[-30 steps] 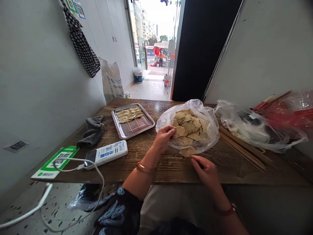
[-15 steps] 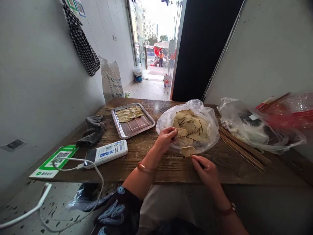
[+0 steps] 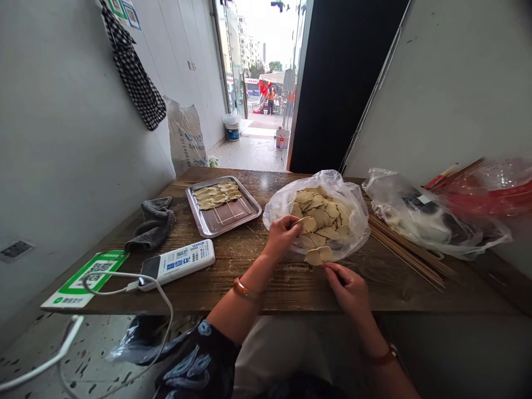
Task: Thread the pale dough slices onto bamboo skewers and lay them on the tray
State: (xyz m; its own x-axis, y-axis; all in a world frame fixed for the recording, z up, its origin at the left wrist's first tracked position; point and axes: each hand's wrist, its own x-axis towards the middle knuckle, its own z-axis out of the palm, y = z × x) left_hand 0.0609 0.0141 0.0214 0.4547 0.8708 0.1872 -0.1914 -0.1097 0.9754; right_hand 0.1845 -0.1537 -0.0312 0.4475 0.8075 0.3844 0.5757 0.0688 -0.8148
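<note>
My left hand (image 3: 284,235) pinches a flat, pale tan slice (image 3: 307,224) at the near-left side of a clear plastic bag (image 3: 275,202). Inside the open bag lies a heap of similar slices (image 3: 318,213). Closer to me, my right hand (image 3: 348,288) is closed on the lower end of a thin skewer, mostly hidden by the fingers. Tan slices (image 3: 318,256) sit threaded on that skewer, just beyond the fingertips. Left of the bag, a metal tray (image 3: 203,227) carries several loaded skewers (image 3: 218,194), their bare sticks pointing toward me.
Bare wooden skewers (image 3: 407,252) lie right of the bag, beside crumpled plastic bags (image 3: 440,221). On the left are a grey cloth (image 3: 152,224), a white power bank (image 3: 178,263) with a cable, and a green QR card (image 3: 85,280). The wooden table's (image 3: 274,302) front edge is near me.
The view has shifted slightly, moving the scene a little leftward. Both hands keep their holds, and the slices on the right hand's skewer sit slightly higher.
</note>
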